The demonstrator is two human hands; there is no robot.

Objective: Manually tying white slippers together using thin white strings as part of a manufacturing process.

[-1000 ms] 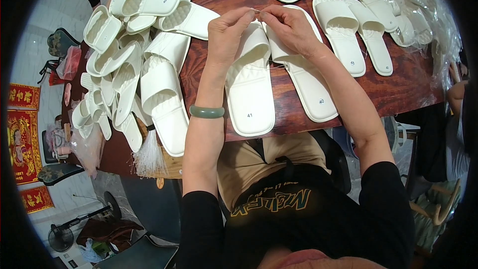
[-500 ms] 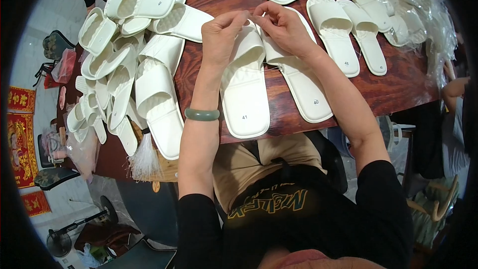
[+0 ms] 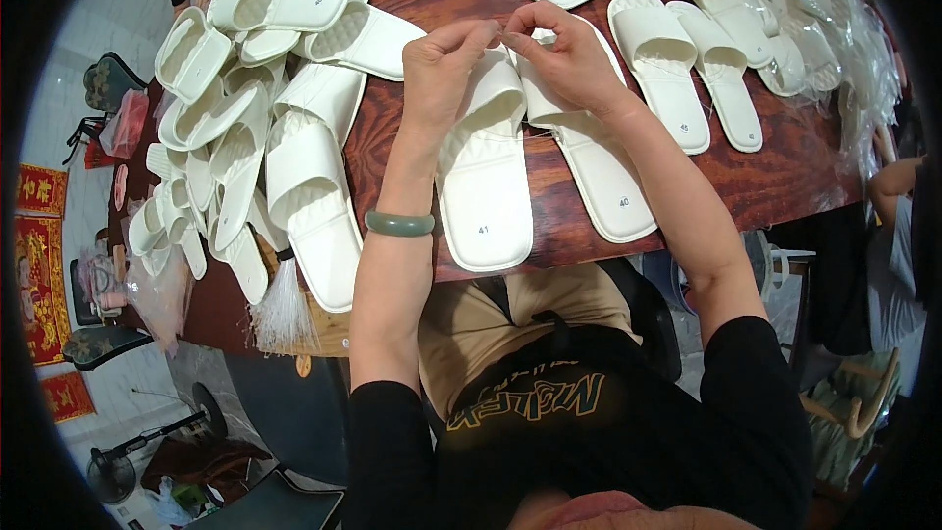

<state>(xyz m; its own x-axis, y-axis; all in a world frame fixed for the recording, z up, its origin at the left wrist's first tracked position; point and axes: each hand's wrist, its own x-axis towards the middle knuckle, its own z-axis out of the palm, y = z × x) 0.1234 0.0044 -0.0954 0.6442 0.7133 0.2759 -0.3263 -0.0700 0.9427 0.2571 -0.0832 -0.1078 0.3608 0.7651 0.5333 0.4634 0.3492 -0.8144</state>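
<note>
Two cream-white slippers lie side by side before me, the left slipper and the right slipper, soles toward the table's far side and heels near me. Over their toe ends my left hand, above a green bangle, meets my right hand. Both hands are closed, thumbs and fingertips pinched together and almost touching. Whatever sits between the fingertips is too small and thin to make out. A fine clear strand shows between the two slippers.
Many white slippers are heaped at left, beside a bundle of clear plastic strands. More slippers and crumpled clear plastic lie at right on the reddish wooden table. Other people are at far left and right.
My hands stay pinched over the toe ends; the right hand's fingers have shifted slightly. The whole view has moved a little. The slippers keep their places.
</note>
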